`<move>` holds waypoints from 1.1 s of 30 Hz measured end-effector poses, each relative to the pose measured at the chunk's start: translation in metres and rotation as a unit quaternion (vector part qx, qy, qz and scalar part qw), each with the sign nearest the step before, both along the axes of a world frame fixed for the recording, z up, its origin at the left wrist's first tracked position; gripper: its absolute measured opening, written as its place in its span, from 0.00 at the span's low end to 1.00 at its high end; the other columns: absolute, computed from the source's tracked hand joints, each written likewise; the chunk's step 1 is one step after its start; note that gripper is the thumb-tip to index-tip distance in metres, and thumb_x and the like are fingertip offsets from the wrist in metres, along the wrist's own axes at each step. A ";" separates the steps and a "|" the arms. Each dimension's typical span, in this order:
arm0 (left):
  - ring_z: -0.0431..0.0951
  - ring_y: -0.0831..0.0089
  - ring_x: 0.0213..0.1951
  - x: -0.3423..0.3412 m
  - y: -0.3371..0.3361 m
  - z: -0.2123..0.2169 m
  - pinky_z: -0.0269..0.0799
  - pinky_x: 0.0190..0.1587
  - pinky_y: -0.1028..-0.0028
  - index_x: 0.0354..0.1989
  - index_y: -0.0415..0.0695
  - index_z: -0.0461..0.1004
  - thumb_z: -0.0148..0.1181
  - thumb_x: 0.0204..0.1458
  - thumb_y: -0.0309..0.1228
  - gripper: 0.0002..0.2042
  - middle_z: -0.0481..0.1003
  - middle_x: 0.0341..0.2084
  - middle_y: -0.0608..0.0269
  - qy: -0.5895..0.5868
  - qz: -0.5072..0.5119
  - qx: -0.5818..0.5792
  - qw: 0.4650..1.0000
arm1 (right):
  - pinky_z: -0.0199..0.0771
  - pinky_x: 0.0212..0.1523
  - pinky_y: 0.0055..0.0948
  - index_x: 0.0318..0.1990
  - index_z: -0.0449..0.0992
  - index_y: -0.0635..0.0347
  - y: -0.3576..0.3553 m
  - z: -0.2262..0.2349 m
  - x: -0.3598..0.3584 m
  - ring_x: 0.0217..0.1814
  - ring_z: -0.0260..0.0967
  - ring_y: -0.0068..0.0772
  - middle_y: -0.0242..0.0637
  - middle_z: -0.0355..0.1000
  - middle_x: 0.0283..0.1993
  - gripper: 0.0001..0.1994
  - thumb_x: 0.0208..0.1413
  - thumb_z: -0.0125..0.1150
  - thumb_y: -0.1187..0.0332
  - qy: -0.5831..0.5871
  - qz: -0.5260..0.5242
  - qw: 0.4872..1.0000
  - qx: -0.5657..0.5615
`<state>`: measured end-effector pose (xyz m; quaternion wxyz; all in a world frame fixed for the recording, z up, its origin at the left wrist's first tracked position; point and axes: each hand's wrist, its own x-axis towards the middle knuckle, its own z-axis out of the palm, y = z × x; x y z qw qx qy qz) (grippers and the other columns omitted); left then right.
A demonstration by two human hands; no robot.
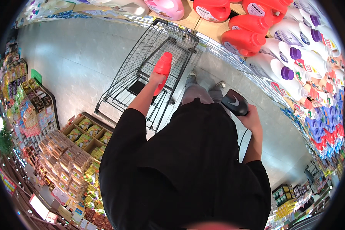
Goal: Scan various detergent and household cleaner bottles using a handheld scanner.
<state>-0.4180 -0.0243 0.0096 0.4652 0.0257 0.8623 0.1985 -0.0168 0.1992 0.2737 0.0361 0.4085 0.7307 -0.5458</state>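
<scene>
My left hand (pixel 156 79) is closed round a red plastic bottle (pixel 165 63) with a red cap. It holds the bottle over a black wire shopping cart (pixel 122 71), which stands ahead of me to the left. No other goods show in the cart's basket. My right hand (pixel 252 118) grips a black handheld scanner (pixel 235 102), its rounded head toward my legs. A thin dark cable (pixel 241 140) hangs below that hand. My fingers are partly hidden behind both things.
Large red jugs (pixel 243 42) and white bottles with purple caps (pixel 274 69) fill a shelf ahead and to the right. On the left, packaged food (pixel 67 161) is piled beside a divided wooden display bin (pixel 90 132). Grey tiled floor (pixel 84 57) runs between.
</scene>
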 end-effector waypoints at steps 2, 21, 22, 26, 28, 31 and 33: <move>0.84 0.61 0.35 0.003 -0.005 -0.031 0.78 0.39 0.64 0.40 0.39 0.80 0.70 0.38 0.33 0.19 0.82 0.33 0.51 0.019 -0.012 -0.010 1.000 | 0.73 0.42 0.28 0.43 0.80 0.62 0.002 0.011 -0.017 0.35 0.69 0.20 0.35 0.78 0.31 0.16 0.44 0.72 0.76 -0.031 -0.006 0.999 -0.008; 0.83 0.66 0.40 0.057 -0.016 -0.142 0.76 0.44 0.67 0.45 0.43 0.82 0.71 0.42 0.30 0.18 0.83 0.36 0.56 0.061 0.102 0.135 0.984 | 0.74 0.44 0.27 0.44 0.80 0.62 0.002 0.005 -0.039 0.39 0.74 0.23 0.38 0.80 0.36 0.16 0.44 0.69 0.77 -0.131 0.049 0.990 -0.022; 0.83 0.66 0.40 0.058 -0.019 -0.139 0.76 0.44 0.67 0.44 0.43 0.82 0.71 0.42 0.30 0.18 0.83 0.35 0.57 0.055 0.125 0.132 0.982 | 0.73 0.46 0.27 0.46 0.80 0.61 0.004 0.006 -0.042 0.41 0.73 0.21 0.35 0.80 0.38 0.17 0.46 0.71 0.77 -0.138 0.058 0.988 -0.026; 0.83 0.66 0.39 0.060 -0.078 -0.172 0.76 0.42 0.66 0.45 0.38 0.81 0.76 0.39 0.29 0.21 0.83 0.37 0.55 -0.073 0.134 0.085 0.985 | 0.73 0.45 0.27 0.46 0.80 0.62 0.011 0.013 -0.056 0.39 0.73 0.21 0.36 0.80 0.37 0.17 0.45 0.70 0.78 -0.125 0.075 0.989 -0.015; 0.82 0.68 0.39 0.068 -0.099 -0.175 0.75 0.41 0.66 0.46 0.37 0.80 0.77 0.37 0.28 0.24 0.82 0.37 0.57 -0.055 0.080 0.020 0.995 | 0.73 0.45 0.28 0.45 0.79 0.63 0.011 0.015 -0.063 0.38 0.72 0.22 0.37 0.80 0.36 0.17 0.44 0.68 0.79 -0.116 0.088 0.989 -0.009; 0.80 0.69 0.41 0.078 -0.105 -0.161 0.75 0.44 0.66 0.48 0.39 0.79 0.77 0.38 0.27 0.25 0.81 0.40 0.59 -0.134 0.116 0.077 0.981 | 0.73 0.44 0.28 0.45 0.79 0.64 0.011 0.013 -0.063 0.38 0.73 0.23 0.40 0.79 0.35 0.18 0.42 0.68 0.79 -0.101 0.085 0.991 -0.009; 0.80 0.70 0.41 0.078 -0.116 -0.154 0.75 0.44 0.66 0.49 0.38 0.79 0.77 0.39 0.27 0.25 0.81 0.40 0.60 -0.136 0.124 0.065 0.981 | 0.74 0.44 0.28 0.45 0.79 0.64 0.009 0.014 -0.068 0.38 0.73 0.24 0.40 0.79 0.35 0.18 0.42 0.67 0.80 -0.094 0.086 0.992 -0.011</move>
